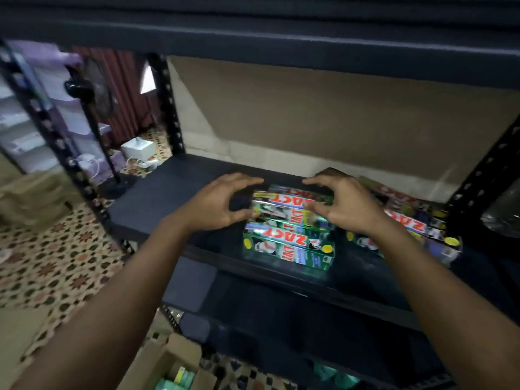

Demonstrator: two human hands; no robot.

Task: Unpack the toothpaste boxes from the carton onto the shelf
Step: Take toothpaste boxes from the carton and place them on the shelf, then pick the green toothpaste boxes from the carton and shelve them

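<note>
A stack of green ZACT toothpaste boxes [287, 243] lies on the black shelf [168, 187], near its front edge. My left hand [216, 206] curls round the left end of the upper boxes, fingers behind and thumb in front. My right hand [343, 206] curls over their right end the same way. A second group of the same boxes [416, 225] lies on the shelf to the right, partly hidden by my right forearm. The open brown carton [157, 358] stands on the floor at the bottom, with green boxes [176, 378] inside.
The shelf's left half is bare black board. Black perforated uprights [166, 108] frame the bay, with another black board [253, 29] overhead and a lower shelf [281, 319] beneath. A patterned tile floor [56, 263], a standing fan [98, 88] and a white box [138, 149] are at left.
</note>
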